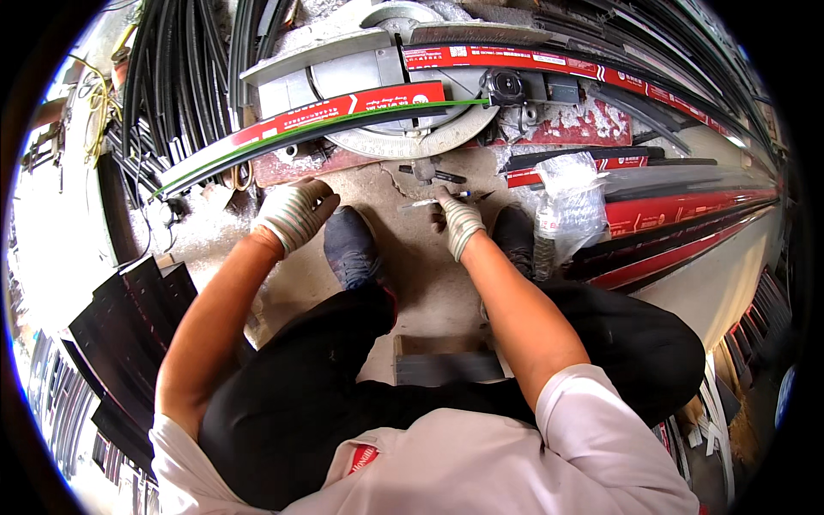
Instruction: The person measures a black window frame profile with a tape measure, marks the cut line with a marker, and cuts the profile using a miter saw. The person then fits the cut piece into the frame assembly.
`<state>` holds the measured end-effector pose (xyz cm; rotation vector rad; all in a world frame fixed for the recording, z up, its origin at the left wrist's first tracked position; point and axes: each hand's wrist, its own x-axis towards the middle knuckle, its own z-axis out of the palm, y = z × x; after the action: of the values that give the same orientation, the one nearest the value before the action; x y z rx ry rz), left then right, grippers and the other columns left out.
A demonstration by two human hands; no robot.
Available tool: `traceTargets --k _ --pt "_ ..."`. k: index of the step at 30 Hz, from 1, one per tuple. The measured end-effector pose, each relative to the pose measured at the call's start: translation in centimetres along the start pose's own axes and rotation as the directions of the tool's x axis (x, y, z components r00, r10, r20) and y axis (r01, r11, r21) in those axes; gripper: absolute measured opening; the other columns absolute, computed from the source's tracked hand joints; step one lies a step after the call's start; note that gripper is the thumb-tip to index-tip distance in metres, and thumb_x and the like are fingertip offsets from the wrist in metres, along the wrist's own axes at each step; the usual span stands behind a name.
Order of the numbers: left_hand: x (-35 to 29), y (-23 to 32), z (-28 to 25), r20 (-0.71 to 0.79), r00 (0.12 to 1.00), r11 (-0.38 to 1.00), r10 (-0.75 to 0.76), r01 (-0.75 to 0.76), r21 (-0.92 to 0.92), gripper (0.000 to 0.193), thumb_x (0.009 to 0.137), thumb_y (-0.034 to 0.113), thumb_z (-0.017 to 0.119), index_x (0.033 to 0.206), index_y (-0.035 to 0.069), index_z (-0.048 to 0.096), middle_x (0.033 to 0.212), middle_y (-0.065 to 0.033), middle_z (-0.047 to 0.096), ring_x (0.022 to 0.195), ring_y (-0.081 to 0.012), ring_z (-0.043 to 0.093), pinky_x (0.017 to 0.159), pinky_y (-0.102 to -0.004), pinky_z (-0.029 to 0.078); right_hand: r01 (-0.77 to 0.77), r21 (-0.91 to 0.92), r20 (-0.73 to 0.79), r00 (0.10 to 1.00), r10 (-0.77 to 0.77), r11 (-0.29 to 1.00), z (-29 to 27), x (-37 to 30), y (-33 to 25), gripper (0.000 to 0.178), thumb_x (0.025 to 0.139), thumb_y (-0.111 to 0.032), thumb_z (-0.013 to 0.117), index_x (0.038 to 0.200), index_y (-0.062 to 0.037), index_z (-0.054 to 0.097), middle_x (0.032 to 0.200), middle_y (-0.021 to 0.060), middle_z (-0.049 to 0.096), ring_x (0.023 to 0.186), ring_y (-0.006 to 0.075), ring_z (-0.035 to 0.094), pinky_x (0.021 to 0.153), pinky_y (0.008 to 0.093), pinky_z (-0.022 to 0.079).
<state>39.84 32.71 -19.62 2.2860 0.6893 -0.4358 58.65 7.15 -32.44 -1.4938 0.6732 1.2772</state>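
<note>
My left hand (296,211), in a striped work glove, hovers with fingers curled just below a long black profile with a red wrapper and green edge (343,116) lying across a miter saw's base (403,94). My right hand (457,219), also gloved, pinches a thin pen-like tool (429,202) on the concrete floor in front of the saw. I am squatting, my two dark shoes (350,245) just behind both hands.
Bundles of black profiles (172,77) lie at the upper left. Red-wrapped lengths (687,210) stretch to the right. A clear plastic bottle (562,202) stands by my right foot. Short dark cut pieces (129,318) are stacked at the left, and a small stool (442,360) sits under me.
</note>
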Motion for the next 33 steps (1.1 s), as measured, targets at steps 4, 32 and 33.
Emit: traceTargets --k 4,32,33 --pt "0.0 -1.1 4.3 0.006 0.995 0.986 -0.097 0.096 -0.139 0.031 0.1 0.028 0.071 0.114 0.0 0.075 0.103 -0.0189 0.076 0.095 -0.0293 0.074 0.087 -0.0395 0.057 -0.001 0.035 -0.007 1.0 0.001 0.999 0.6 0.1 0.6 0.024 0.1 -0.033 0.077 0.104 -0.012 0.066 0.078 0.0065 0.073 0.056 0.0188 0.064 0.046 0.0321 0.046" --pt "4.1 5.5 7.9 0.18 0.975 0.978 0.133 -0.158 0.134 0.037 0.104 0.037 0.061 0.12 0.005 0.068 0.098 -0.0247 0.075 0.095 -0.0439 0.073 0.082 -0.0516 0.056 -0.116 0.206 0.135 0.987 0.089 0.972 1.5 -0.8 0.9 0.025 0.102 -0.035 0.074 0.107 -0.0128 0.063 0.078 0.0049 0.067 0.065 0.0207 0.063 0.051 0.0335 0.043" --pt "4.0 5.7 7.9 0.146 0.981 0.984 0.129 -0.145 0.104 0.042 0.104 0.039 0.061 0.127 0.005 0.067 0.1 -0.0254 0.075 0.097 -0.0441 0.072 0.084 -0.0516 0.056 -0.089 0.184 0.111 0.991 0.069 0.979 1.4 -0.7 0.7 0.026 0.102 -0.036 0.074 0.106 -0.0123 0.064 0.082 0.0058 0.07 0.065 0.0212 0.065 0.052 0.034 0.044"
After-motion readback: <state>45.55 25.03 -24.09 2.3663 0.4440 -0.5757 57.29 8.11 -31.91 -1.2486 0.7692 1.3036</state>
